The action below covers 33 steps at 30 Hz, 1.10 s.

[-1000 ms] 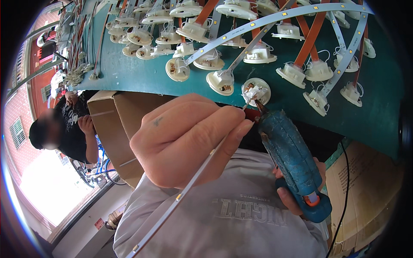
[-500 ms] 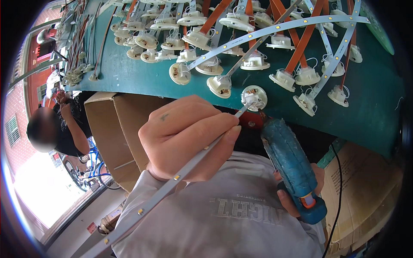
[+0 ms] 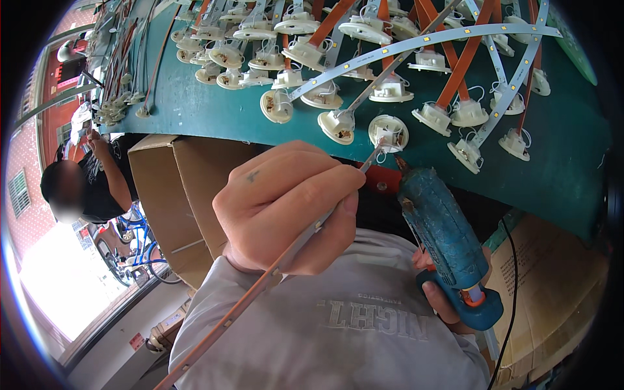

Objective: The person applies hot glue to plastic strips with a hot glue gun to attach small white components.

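My left hand [image 3: 289,205] pinches a narrow LED strip [image 3: 250,296] close to its upper end. The strip slants down to the lower left, its orange side partly showing. Its tip meets a round white cap [image 3: 398,127] with thin wires, lying at the table's near edge. My right hand [image 3: 439,299] is wrapped round the handle of a worn blue hot glue gun [image 3: 437,224]. The gun's dark nozzle points up, just below and to the right of the cap, apart from it. A glue stick shows at the gun's rear.
On the green table [image 3: 552,175], many white caps with orange and white LED strips [image 3: 416,44] stand crowded together. An open cardboard box [image 3: 188,201] is at the left, more cardboard [image 3: 546,286] at the right. A black cord [image 3: 512,292] hangs beside it. Another person [image 3: 110,175] sits far left.
The strip has turned in my left hand, from its LED face toward its orange side. The glue gun has shifted slightly down and right, and its nozzle stands farther from the cap.
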Motion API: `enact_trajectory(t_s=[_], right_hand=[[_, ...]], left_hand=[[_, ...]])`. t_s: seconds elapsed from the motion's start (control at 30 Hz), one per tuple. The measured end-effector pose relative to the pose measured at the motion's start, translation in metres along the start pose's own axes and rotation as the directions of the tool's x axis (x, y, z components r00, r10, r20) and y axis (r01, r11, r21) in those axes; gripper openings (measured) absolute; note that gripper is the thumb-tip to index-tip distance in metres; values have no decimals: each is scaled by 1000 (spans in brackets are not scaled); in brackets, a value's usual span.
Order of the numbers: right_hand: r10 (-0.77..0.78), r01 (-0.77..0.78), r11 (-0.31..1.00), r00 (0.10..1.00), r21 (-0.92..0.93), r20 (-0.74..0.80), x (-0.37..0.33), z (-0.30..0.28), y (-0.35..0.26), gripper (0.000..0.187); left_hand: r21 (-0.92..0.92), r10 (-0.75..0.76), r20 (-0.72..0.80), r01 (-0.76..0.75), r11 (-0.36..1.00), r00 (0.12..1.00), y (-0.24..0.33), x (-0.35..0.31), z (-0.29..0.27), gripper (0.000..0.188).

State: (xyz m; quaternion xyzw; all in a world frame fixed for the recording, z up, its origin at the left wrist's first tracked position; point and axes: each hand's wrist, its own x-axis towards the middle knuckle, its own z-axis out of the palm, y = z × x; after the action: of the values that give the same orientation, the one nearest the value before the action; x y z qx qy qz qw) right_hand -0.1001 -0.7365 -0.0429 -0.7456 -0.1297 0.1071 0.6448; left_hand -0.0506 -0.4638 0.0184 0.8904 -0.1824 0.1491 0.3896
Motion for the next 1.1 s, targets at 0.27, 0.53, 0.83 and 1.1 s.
enact_trajectory(t_s=[0.27, 0.53, 0.83, 1.1], right_hand=[[5, -17, 998, 985, 68, 174, 12, 8, 2, 21], [111, -111, 994, 982, -14, 151, -1, 5, 0, 24], [115, -80, 988, 955, -136, 272, -7, -5, 1, 31], [159, -146, 984, 977, -104, 138, -5, -3, -2, 33]], left_hand=[[-37, 28, -12, -29, 999, 1000, 0, 2, 0, 25], [-19, 46, 4, -46, 999, 999, -2, 2, -1, 23], [-11, 39, 10, -38, 999, 999, -3, 2, -1, 25], [-10, 54, 3, -54, 999, 999, -4, 3, -1, 23]])
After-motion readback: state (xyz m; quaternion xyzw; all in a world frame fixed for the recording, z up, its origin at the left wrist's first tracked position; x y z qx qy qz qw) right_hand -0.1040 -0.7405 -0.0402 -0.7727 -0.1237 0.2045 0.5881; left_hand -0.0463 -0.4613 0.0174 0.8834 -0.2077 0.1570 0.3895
